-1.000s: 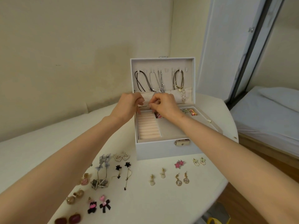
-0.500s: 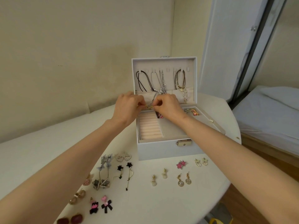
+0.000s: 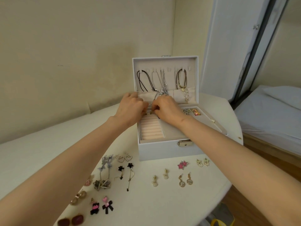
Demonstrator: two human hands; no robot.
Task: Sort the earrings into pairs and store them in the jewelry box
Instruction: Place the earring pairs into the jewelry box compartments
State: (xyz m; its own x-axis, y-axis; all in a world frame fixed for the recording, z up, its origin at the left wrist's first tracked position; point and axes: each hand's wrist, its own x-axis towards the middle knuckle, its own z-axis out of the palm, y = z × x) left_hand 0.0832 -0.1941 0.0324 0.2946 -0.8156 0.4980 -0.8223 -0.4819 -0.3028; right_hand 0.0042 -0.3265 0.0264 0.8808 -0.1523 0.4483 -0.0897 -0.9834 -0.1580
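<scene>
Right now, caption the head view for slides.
Left hand and right hand meet over open jewelry box; paired earrings line the table.

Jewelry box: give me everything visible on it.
White, leather-look jewelry box stands on the white table, lid upright. Beige lid lining has hooks with necklaces hanging into a pocket. Tray: pink ring rolls at left, bare middle section, trinkets back right. Gold latch on the front. Left hand and right hand, curled, reach over the tray's back; contact hidden.

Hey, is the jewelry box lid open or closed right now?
Open. The jewelry box has its lid standing upright, necklaces hanging inside, ring rolls exposed below.
</scene>
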